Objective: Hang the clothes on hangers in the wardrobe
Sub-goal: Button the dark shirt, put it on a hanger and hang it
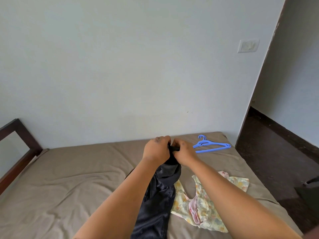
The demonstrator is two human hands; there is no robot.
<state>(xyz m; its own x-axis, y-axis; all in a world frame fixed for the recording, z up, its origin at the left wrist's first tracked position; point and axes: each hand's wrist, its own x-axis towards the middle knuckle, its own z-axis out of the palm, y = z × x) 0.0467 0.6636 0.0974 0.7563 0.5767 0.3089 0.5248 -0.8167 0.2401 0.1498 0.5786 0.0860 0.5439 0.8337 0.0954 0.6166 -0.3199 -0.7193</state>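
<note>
A dark, shiny garment (160, 192) hangs down over the bed, lifted at its top edge. My left hand (157, 150) and my right hand (183, 151) both grip that top edge, side by side and almost touching. Blue plastic hangers (211, 145) lie stacked on the bed just right of my right hand, near the wall. A pale floral garment (200, 202) lies spread on the bed under my right forearm, to the right of the dark one. No wardrobe is in view.
The bed has a brown sheet (69, 178) and stands against a pale wall. A dark wooden bed frame (19, 149) rises at the left. A doorway with a dark floor (269, 156) opens at the right. A dark object (310, 188) sits at the right edge.
</note>
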